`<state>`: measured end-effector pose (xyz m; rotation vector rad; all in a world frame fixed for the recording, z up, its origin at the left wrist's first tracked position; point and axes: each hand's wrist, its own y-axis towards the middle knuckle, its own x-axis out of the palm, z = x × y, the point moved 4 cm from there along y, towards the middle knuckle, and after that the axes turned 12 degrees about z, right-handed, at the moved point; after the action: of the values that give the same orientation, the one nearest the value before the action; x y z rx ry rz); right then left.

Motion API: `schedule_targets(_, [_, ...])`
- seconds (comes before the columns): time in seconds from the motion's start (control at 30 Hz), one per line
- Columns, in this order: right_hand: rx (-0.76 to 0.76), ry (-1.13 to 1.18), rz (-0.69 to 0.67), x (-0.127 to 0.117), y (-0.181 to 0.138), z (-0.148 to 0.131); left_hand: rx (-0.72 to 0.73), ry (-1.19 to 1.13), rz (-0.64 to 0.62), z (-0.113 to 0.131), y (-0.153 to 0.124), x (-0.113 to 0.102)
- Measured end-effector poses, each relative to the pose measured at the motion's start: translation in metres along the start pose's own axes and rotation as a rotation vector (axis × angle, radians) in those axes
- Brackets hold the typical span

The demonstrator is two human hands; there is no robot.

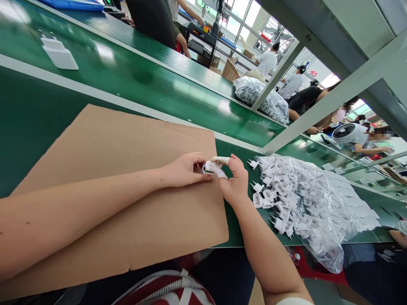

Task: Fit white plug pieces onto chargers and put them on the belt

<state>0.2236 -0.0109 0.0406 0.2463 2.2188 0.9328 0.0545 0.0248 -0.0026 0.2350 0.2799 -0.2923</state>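
My left hand (186, 169) is closed on a small white charger housing (207, 170), held above the right part of a brown cardboard sheet (104, 156). The housing's open end faces right, and something dark and green shows inside it. My right hand (235, 177) meets it from the right, with white covers on thumb and forefinger. Those two fingertips close together at the housing's open end; whatever lies between them is hidden. Right of my right hand, a clear plastic bag (330, 203) spills many white plug housings (280, 190) with pins onto the green bench.
A white charger (60, 53) with two pins lies on the green conveyor belt (133, 78) at upper left. Another filled plastic bag (263, 97) sits beyond the belt. A metal frame post (318, 101) slants across the right. Several people work farther back, near a white fan (346, 132).
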Motion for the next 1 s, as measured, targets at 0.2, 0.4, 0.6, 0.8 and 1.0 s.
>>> schedule_targets(0.2, [-0.005, -0.05, -0.107, 0.005, 0.0, 0.001, 0.025, -0.009, -0.003, 0.002, 0.0, 0.0])
schedule_targets(0.4, [-0.026, -0.119, -0.15, 0.004, 0.005, -0.005, 0.02, -0.011, 0.025, 0.001, 0.0, 0.0])
schedule_targets(0.6, [-0.042, -0.154, -0.126, 0.006, 0.008, -0.006, -0.007, -0.045, 0.06, -0.002, 0.003, 0.0])
schedule_targets(0.8, [-0.046, -0.18, -0.112, 0.007, 0.012, -0.007, 0.015, -0.04, 0.1, 0.005, 0.001, 0.003])
schedule_targets(1.0, [-0.01, -0.106, -0.004, 0.012, 0.0, 0.001, 0.12, 0.07, 0.131, 0.015, -0.008, 0.004])
